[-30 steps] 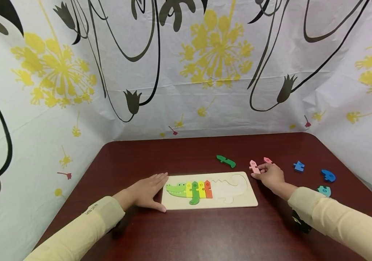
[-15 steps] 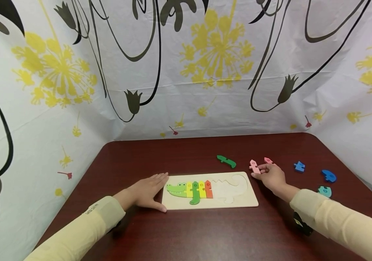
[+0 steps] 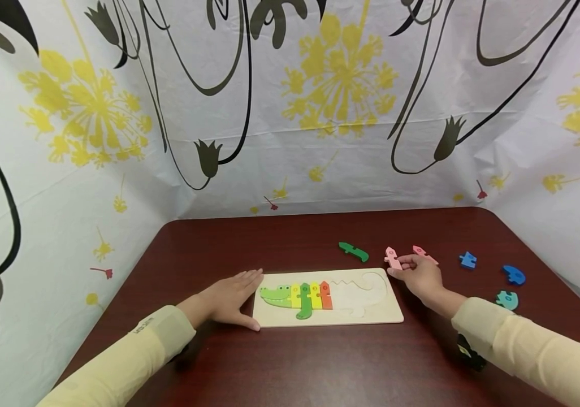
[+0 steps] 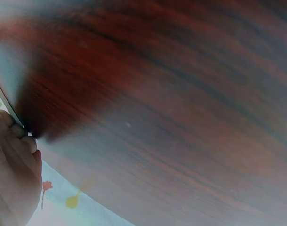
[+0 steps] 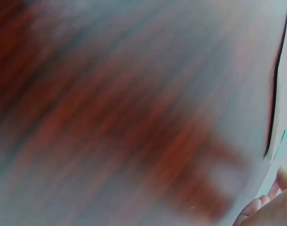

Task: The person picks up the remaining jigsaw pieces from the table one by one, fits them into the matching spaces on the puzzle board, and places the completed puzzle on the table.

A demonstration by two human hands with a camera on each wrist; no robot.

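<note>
head view: the right grip (image 3: pixel 422 279) pinches a pink crocodile puzzle piece (image 3: pixel 392 257) at the fingertips; it should feel light, hard and smooth, best held by its side edges. the left grip (image 3: pixel 230 296), thumb spread, touches the puzzle board (image 3: pixel 366 318).

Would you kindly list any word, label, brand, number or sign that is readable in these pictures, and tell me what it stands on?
None can be read.
Dark lettering on the left sleeve, near its cuff: too small to read.
Small marks on the yellow puzzle pieces, the orange puzzle piece and the pink puzzle piece in the right hand: too small to identify.
</note>
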